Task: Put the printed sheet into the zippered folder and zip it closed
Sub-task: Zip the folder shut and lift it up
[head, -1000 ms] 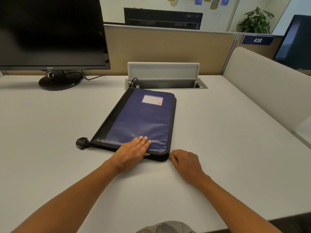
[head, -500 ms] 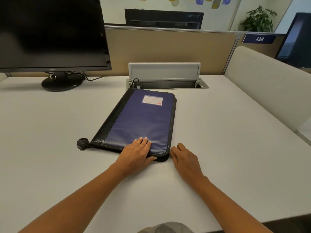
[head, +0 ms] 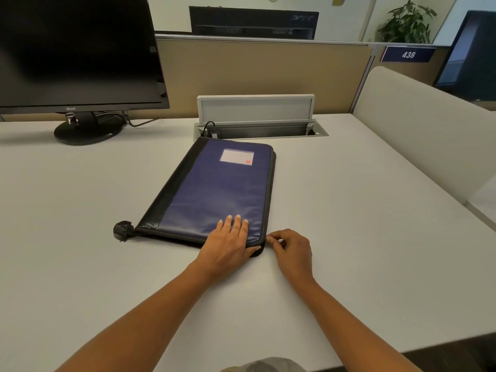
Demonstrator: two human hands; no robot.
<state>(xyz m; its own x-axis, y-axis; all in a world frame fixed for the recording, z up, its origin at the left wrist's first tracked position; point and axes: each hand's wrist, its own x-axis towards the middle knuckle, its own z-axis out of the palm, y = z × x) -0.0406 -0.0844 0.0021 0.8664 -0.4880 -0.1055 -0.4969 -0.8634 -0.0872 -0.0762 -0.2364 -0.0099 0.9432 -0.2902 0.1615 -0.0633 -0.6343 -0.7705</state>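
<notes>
You have one view, from the camera on your head, looking forward and down across the desk (head: 349,237). Your left hand (head: 228,245) and right hand (head: 292,251) sit close, just below the middle of the picture, forearms running in from the bottom edge. Beyond the hands the view reaches the partition (head: 263,68); the monitor (head: 77,49) fills the upper left.

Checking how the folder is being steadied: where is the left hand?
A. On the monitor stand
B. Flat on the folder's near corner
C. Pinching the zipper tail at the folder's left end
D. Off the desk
B: the left hand lies palm down on the blue folder at its near right corner, while the right hand pinches at that corner's edge.
</notes>
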